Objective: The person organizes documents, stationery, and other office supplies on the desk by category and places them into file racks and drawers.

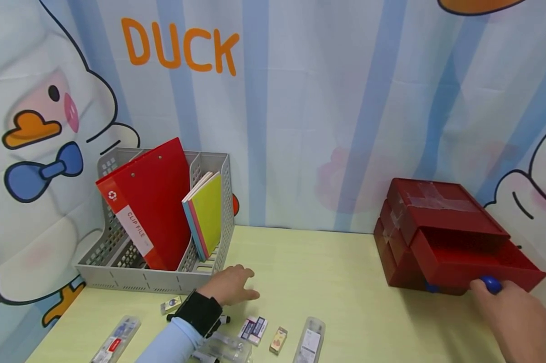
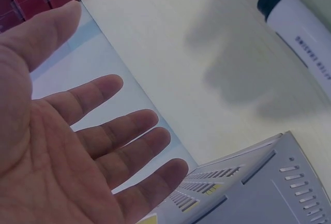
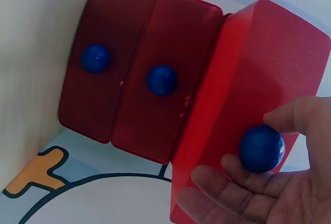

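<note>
The person's right hand (image 1: 520, 315) grips the round blue knob (image 1: 491, 285) on the pulled-out top drawer (image 1: 449, 267) of a dark red three-drawer box (image 1: 442, 206). Well left of the box, the left hand (image 1: 229, 286) holds nothing, fingers apart, over the pale yellow worktop (image 1: 322, 272). Farther left of the box stands a perforated grey plastic rack (image 1: 132, 280).
</note>
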Demonstrator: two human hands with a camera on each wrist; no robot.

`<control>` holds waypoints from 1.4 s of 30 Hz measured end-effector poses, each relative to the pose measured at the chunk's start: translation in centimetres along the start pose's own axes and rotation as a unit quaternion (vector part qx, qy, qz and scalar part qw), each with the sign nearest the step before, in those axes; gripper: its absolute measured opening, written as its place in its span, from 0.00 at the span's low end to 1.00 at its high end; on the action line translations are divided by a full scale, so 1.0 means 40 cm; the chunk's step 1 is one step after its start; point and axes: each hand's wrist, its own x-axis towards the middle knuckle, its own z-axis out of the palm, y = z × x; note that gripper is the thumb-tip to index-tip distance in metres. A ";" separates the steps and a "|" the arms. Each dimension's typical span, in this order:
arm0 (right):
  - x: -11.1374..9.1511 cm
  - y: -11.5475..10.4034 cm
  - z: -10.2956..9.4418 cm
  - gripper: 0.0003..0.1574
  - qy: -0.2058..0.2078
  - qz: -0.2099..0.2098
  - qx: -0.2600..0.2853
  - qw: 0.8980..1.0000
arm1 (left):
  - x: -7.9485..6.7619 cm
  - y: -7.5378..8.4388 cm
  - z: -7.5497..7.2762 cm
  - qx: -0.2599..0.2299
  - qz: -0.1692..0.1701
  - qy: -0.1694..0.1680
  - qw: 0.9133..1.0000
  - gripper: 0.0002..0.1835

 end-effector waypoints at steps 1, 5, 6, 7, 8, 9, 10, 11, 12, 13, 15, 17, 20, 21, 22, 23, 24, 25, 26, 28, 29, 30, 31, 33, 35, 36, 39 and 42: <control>-0.004 0.004 0.000 0.28 -0.003 0.000 -0.002 1.000 | 0.000 0.001 0.001 0.001 0.003 0.001 1.000 0.29; -0.016 0.016 0.001 0.30 -0.017 -0.004 -0.015 1.000 | 0.000 0.001 0.003 0.000 0.014 0.000 1.000 0.29; -0.018 0.017 0.001 0.30 -0.019 -0.006 -0.017 1.000 | -0.001 0.002 0.003 -0.001 0.015 0.001 1.000 0.29; -0.019 0.017 0.000 0.31 -0.021 -0.006 -0.018 1.000 | -0.001 0.002 0.003 -0.001 0.014 0.002 1.000 0.29; -0.021 0.016 0.001 0.30 -0.022 -0.006 -0.018 1.000 | -0.001 0.001 0.003 -0.001 0.014 0.002 1.000 0.28; -0.023 0.016 0.001 0.30 -0.023 -0.005 -0.016 1.000 | -0.001 0.000 0.004 -0.001 0.013 0.002 1.000 0.28; -0.024 0.015 0.002 0.30 -0.025 -0.003 -0.013 1.000 | -0.001 0.000 0.004 -0.001 0.012 0.002 1.000 0.28; -0.025 0.014 0.003 0.29 -0.025 -0.002 -0.011 1.000 | -0.002 -0.001 0.004 -0.002 0.011 0.002 1.000 0.28; -0.027 0.014 0.004 0.29 -0.025 0.000 -0.007 1.000 | -0.003 -0.001 0.004 -0.002 0.011 0.001 1.000 0.28; -0.028 0.013 0.006 0.28 -0.024 0.002 -0.005 1.000 | -0.003 -0.001 0.004 -0.004 0.010 0.000 1.000 0.29; -0.028 0.015 0.010 0.29 -0.022 0.004 -0.002 1.000 | -0.003 -0.002 0.004 -0.006 0.008 -0.001 1.000 0.29; -0.027 0.021 0.018 0.31 -0.017 -0.004 -0.009 1.000 | -0.005 -0.001 0.002 -0.008 0.006 -0.002 1.000 0.29; -0.026 0.034 0.037 0.34 -0.012 -0.029 -0.021 0.999 | -0.007 0.001 0.000 -0.008 0.006 -0.002 1.000 0.29; -0.026 0.039 0.045 0.34 -0.016 -0.041 -0.024 0.999 | -0.007 0.001 -0.001 -0.009 0.006 -0.002 1.000 0.29; -0.027 0.044 0.053 0.35 -0.021 -0.052 -0.024 0.998 | -0.008 0.002 -0.001 -0.010 0.007 -0.002 1.000 0.29; -0.028 0.048 0.061 0.36 -0.028 -0.060 -0.023 0.998 | -0.008 0.002 -0.001 -0.009 0.008 -0.001 1.000 0.29; -0.028 0.051 0.068 0.38 -0.041 -0.069 -0.020 0.997 | -0.008 0.002 -0.001 -0.008 0.008 0.000 1.000 0.28; -0.028 0.054 0.074 0.40 -0.062 -0.080 -0.015 0.995 | -0.008 0.002 0.000 -0.007 0.008 0.000 1.000 0.28; -0.027 0.054 0.079 0.43 -0.079 -0.091 -0.014 0.993 | -0.007 0.002 0.001 -0.005 0.008 0.001 1.000 0.28; -0.029 0.048 0.090 0.48 -0.110 -0.096 -0.008 0.989 | -0.006 0.001 0.003 -0.002 0.006 0.002 1.000 0.28; -0.032 0.039 0.096 0.50 -0.122 -0.092 -0.009 0.988 | -0.006 0.000 0.003 0.000 0.005 0.002 1.000 0.28; -0.033 0.031 0.103 0.52 -0.138 -0.093 -0.010 0.986 | -0.005 0.000 0.004 0.001 0.004 0.001 1.000 0.28; -0.035 0.021 0.112 0.53 -0.145 -0.090 -0.011 0.985 | -0.006 0.001 0.005 0.001 0.004 0.000 1.000 0.28; -0.046 -0.005 0.130 0.54 -0.152 -0.083 -0.010 0.985 | -0.006 0.002 0.007 0.002 0.003 -0.003 1.000 0.28; -0.059 -0.032 0.150 0.51 -0.161 -0.089 -0.011 0.983 | -0.008 0.006 0.009 0.002 0.003 -0.007 1.000 0.28; -0.066 -0.047 0.159 0.51 -0.167 -0.095 -0.011 0.981 | -0.008 0.008 0.010 0.003 0.003 -0.009 1.000 0.28; -0.092 -0.095 0.189 0.47 -0.168 -0.107 -0.027 0.980 | -0.008 0.013 0.019 0.008 0.005 -0.015 1.000 0.29; -0.116 -0.138 0.222 0.47 -0.162 -0.125 -0.038 0.978 | -0.006 0.020 0.030 0.018 0.008 -0.020 1.000 0.29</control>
